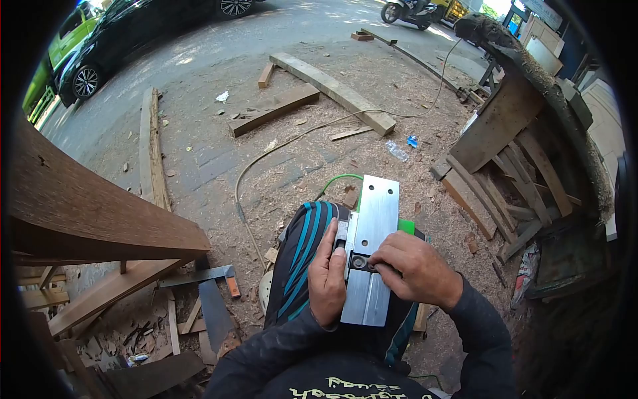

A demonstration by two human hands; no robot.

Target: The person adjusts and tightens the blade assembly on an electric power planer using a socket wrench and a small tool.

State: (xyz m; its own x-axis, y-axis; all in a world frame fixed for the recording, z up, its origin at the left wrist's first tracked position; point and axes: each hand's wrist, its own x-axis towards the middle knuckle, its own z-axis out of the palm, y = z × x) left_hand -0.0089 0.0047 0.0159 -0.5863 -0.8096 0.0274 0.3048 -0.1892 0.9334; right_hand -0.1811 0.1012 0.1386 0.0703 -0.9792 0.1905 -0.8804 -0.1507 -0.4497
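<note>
An electric hand planer (377, 216) lies upside down on my lap, its flat silver sole facing up and bits of green body showing at the side. My left hand (325, 284) grips the planer's left side, fingers along the edge near the cutter slot. Over the right end of that slot, my right hand (417, 269) is closed, with its thumb and fingertips pressed together. Whatever those fingertips hold is hidden. A round dark part of the cutter drum (359, 263) shows between the two sole plates.
A hand saw (216, 312) and a try square (199, 276) lie among wood scraps at the left, below a large brown beam (100, 199). Timber pieces (332, 90) and a cable (240, 193) lie ahead on shavings. Wooden offcuts (475, 199) lean at right. Vehicles stand beyond.
</note>
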